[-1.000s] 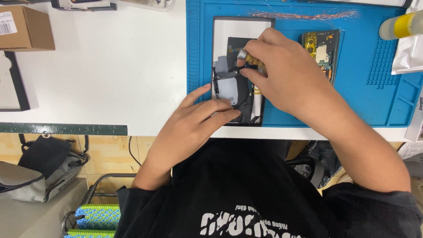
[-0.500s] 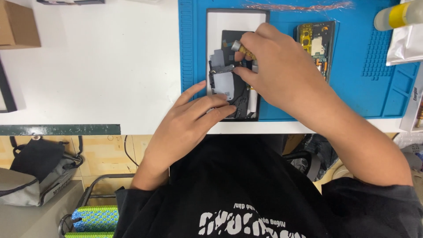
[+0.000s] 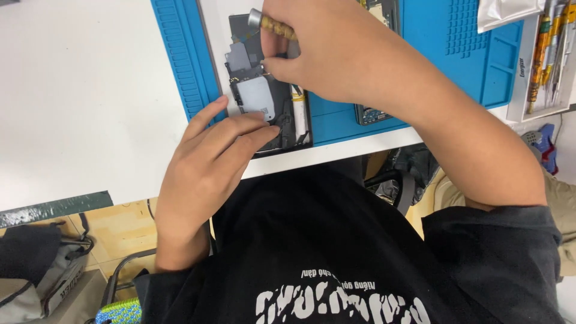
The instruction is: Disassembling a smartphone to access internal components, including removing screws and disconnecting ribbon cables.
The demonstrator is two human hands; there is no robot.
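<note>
Tools (image 3: 543, 54) in white tray (image 3: 519, 99), right hand (image 3: 336, 54) gripping screwdriver (image 3: 273, 24), left hand (image 3: 210, 156) steadying opened phone (image 3: 264, 102)

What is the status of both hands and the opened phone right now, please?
Right hand gripping a gold-handled screwdriver over the opened phone. Left hand steadying its lower edge, fingers flat. Nothing in the way.

**Operator's Person: Clothing and Arms**

From my remote station I record a black short-sleeved T-shirt (image 3: 336, 240) with a white distressed print across the chest, its lettering upside down from the head view. I do not copy the wording. Both sleeves end above the elbows. The left hand (image 3: 204, 162) and right hand (image 3: 336, 54) are bare; I see no gloves, watch or rings on either forearm.
</note>
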